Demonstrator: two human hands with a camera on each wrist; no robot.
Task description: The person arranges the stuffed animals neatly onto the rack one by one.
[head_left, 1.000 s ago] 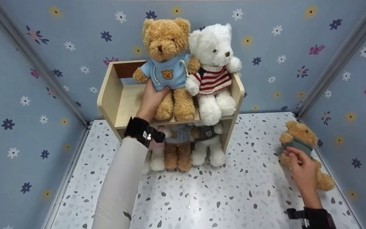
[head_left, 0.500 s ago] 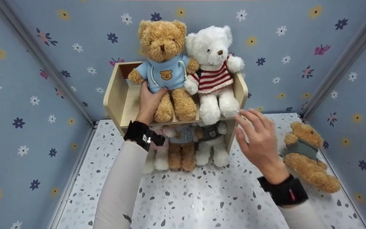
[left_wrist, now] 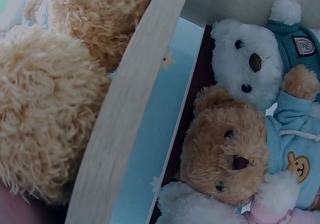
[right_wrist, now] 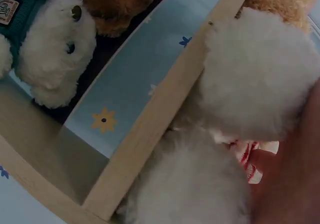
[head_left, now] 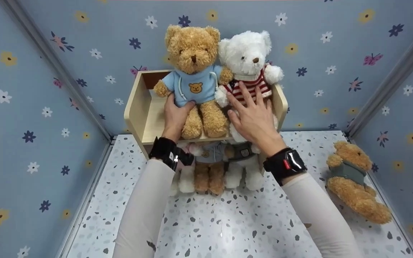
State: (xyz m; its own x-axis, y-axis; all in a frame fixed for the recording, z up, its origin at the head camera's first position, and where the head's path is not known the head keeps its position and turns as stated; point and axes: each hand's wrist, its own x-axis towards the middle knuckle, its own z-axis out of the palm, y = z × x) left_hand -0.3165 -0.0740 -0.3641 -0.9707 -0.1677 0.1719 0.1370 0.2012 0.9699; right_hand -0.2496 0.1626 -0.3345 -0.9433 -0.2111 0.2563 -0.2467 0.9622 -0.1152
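Observation:
On the upper shelf, a tan teddy bear [head_left: 194, 53] in a light blue hoodie sits beside a white teddy bear [head_left: 246, 55] in a red-and-white striped sweater. My left hand [head_left: 176, 116] grips the tan bear low on its side, its thumb across the front of the hoodie hem. Fingers spread and straight, my right hand [head_left: 255, 116] rests on the white bear's sweater and covers part of its legs. The right wrist view shows a white foot [right_wrist: 260, 74] close up at the shelf edge.
A light wooden shelf unit [head_left: 133, 107] stands against the flowered wall. Several bears, among them a brown one [left_wrist: 225, 149] and a white one [left_wrist: 247, 59], sit on its lower level. Another tan bear [head_left: 353, 193] in a green top lies on the speckled floor at right.
My right hand has left the tan bear on the floor and moved left and up onto the white bear. My left hand keeps its grip on the bear in the blue hoodie.

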